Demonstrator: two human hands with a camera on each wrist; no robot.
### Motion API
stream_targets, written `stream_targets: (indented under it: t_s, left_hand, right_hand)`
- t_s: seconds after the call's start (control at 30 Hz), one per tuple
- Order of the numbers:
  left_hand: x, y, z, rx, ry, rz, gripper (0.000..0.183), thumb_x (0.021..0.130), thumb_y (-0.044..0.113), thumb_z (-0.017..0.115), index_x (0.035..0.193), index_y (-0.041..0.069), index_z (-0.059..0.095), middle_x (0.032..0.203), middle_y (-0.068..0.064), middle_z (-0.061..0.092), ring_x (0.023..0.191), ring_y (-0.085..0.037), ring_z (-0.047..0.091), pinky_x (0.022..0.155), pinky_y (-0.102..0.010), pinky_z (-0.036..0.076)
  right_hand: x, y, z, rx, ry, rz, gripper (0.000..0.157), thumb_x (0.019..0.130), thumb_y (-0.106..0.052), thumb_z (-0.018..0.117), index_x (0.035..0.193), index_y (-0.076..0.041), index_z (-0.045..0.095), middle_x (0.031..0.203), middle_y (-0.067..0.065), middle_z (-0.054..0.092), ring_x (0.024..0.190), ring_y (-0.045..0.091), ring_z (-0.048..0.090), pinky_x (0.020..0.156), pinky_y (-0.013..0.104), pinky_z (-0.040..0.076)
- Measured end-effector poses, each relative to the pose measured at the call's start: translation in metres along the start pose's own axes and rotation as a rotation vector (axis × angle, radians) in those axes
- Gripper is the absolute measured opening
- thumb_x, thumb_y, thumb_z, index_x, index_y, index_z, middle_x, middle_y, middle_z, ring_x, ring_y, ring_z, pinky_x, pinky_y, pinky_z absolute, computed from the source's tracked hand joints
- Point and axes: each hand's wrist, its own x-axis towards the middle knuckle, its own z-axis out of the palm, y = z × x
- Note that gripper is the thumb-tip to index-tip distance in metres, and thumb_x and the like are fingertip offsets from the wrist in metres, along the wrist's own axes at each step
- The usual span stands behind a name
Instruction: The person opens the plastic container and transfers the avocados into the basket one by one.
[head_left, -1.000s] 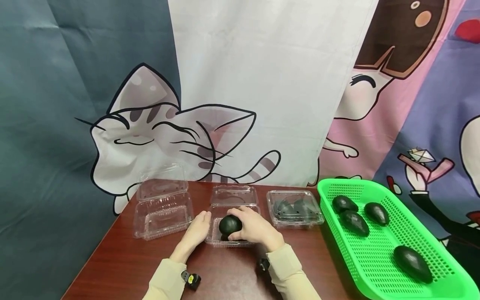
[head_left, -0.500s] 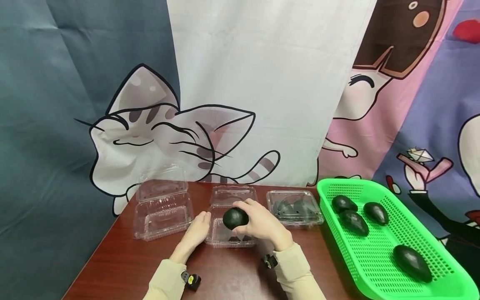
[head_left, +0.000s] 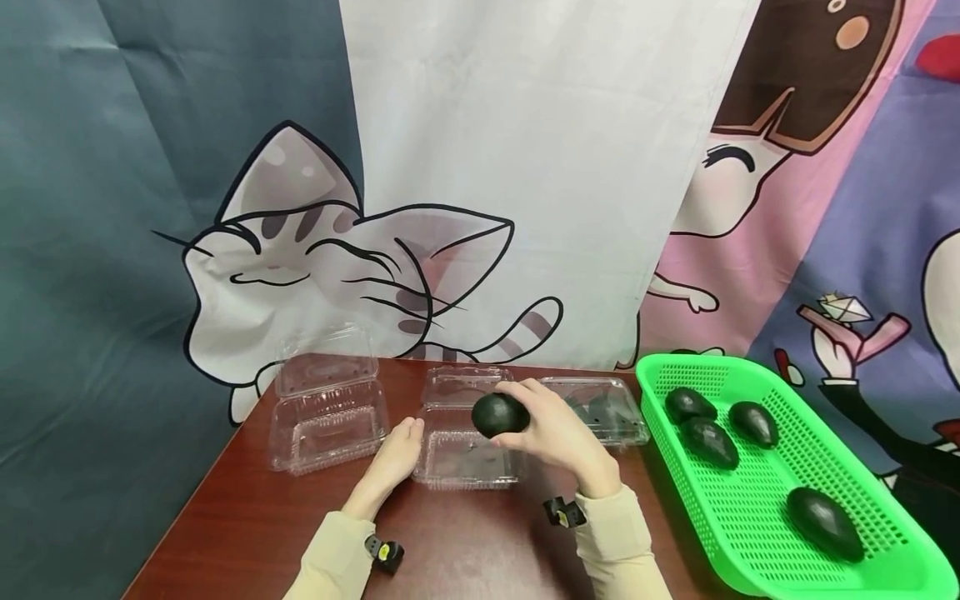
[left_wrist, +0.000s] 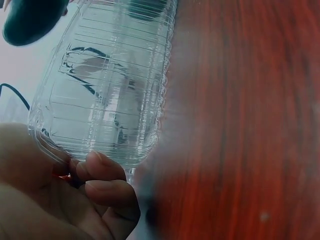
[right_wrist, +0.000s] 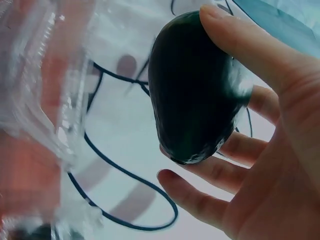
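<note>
Cartoon-printed fabric (head_left: 570, 183) hangs behind a reddish-brown table (head_left: 465, 550). Just right of centre in the head view, the right hand (head_left: 562, 433) grips a dark avocado (head_left: 495, 415) between thumb and fingers, held apart from an open clear container (head_left: 465, 482). In the right wrist view, the fruit's long axis runs roughly top to bottom. Farther from it, to its lower left, the left hand (head_left: 397, 454) holds the container's left edge with curled fingers.

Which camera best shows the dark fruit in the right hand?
The right wrist view: the dark fruit looms large there, nearly whole. The head view shows it small, partly covered by the right hand; the left wrist view catches only part, cut off by the frame.
</note>
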Motion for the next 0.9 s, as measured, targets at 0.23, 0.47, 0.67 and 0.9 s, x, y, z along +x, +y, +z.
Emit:
stream_targets:
  t_s: [0.23, 0.47, 0.67, 0.9]
  left_hand:
    - [0.000, 0.002, 0.002, -0.023, -0.012, -0.002, 0.031, 0.107, 0.018, 0.037, 0.079, 0.006, 0.044, 0.069, -0.004, 0.035, 0.063, -0.018, 0.035, 0.060, -0.034, 0.033]
    - [-0.001, 0.000, 0.003, -0.023, -0.019, -0.018, 0.030, 0.106, 0.016, 0.037, 0.078, 0.007, 0.042, 0.068, -0.005, 0.035, 0.061, -0.018, 0.034, 0.059, -0.033, 0.032]
    - [-0.001, -0.001, 0.001, -0.016, -0.006, -0.009, 0.031, 0.106, 0.016, 0.037, 0.077, 0.007, 0.042, 0.067, -0.004, 0.035, 0.060, -0.018, 0.032, 0.057, -0.033, 0.032]
    - [0.000, -0.001, -0.002, -0.018, 0.000, -0.009, 0.031, 0.106, 0.016, 0.037, 0.077, 0.007, 0.042, 0.067, -0.005, 0.035, 0.060, -0.018, 0.033, 0.058, -0.033, 0.032]
  right_hand:
    - [-0.016, 0.017, -0.037, 0.003, 0.109, 0.054, 0.071, 0.071, -0.042, 0.087, 0.132, -0.021, 0.057, 0.119, 0.001, 0.060, 0.102, 0.021, 0.059, 0.083, 0.044, 0.048]
    - [-0.044, 0.050, -0.089, -0.021, 0.236, 0.146, 0.072, 0.073, -0.042, 0.086, 0.131, -0.012, 0.057, 0.122, 0.012, 0.061, 0.105, 0.029, 0.057, 0.084, 0.049, 0.044]
    - [-0.064, 0.066, -0.136, -0.123, 0.281, 0.242, 0.070, 0.076, -0.044, 0.083, 0.131, -0.014, 0.054, 0.120, 0.017, 0.059, 0.102, 0.034, 0.055, 0.078, 0.051, 0.042]
    - [-0.084, 0.083, -0.183, -0.191, 0.257, 0.348, 0.071, 0.078, -0.047, 0.081, 0.134, -0.016, 0.051, 0.120, 0.023, 0.056, 0.105, 0.042, 0.052, 0.075, 0.056, 0.040]
